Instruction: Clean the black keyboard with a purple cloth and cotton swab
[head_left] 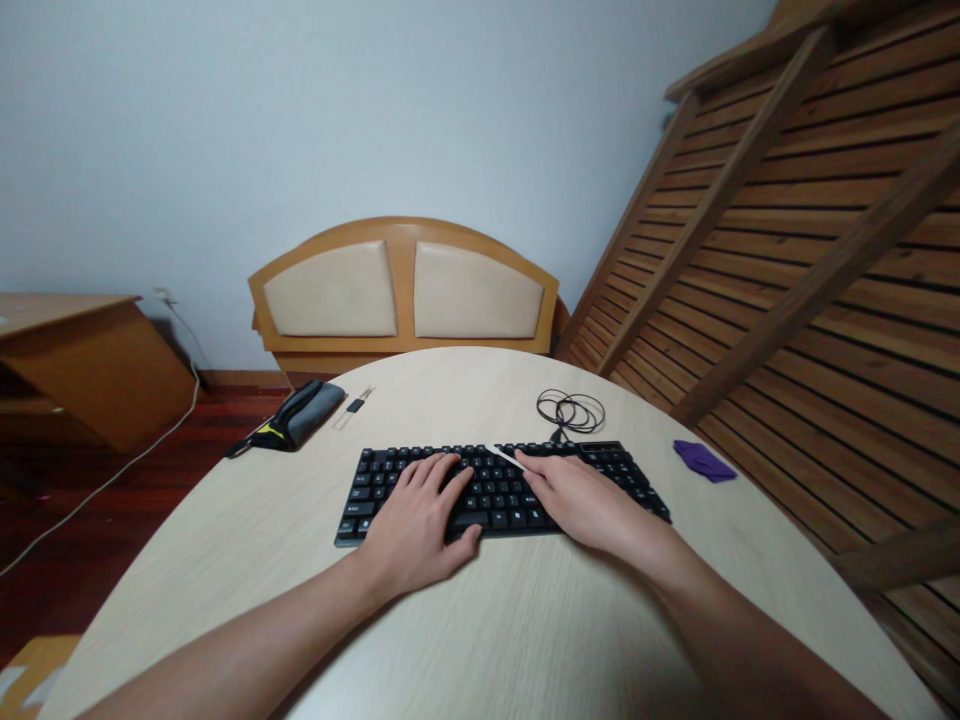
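A black keyboard (499, 518) lies flat on the pale round table. Across its left half rests my left hand (421, 515), fingers spread over the keys and thumb out past the front edge; it is open and holds nothing. My right hand (574, 492) is closed around a slim white stick (507, 459), over the right part of the keys. The stick slants up and left to the upper key rows, where its tip looks slightly wider; the hand hides its other end. Behind the keyboard sits its coiled black cable (570, 411).
A dark grey pouch (304, 415) with a yellow patch lies at the table's left. Beside it is a small clear and black item (355, 406). A folded purple cloth (703, 461) lies at the right. A wooden headboard (405, 285) stands behind, and slatted wood panels (787, 250) lean at right.
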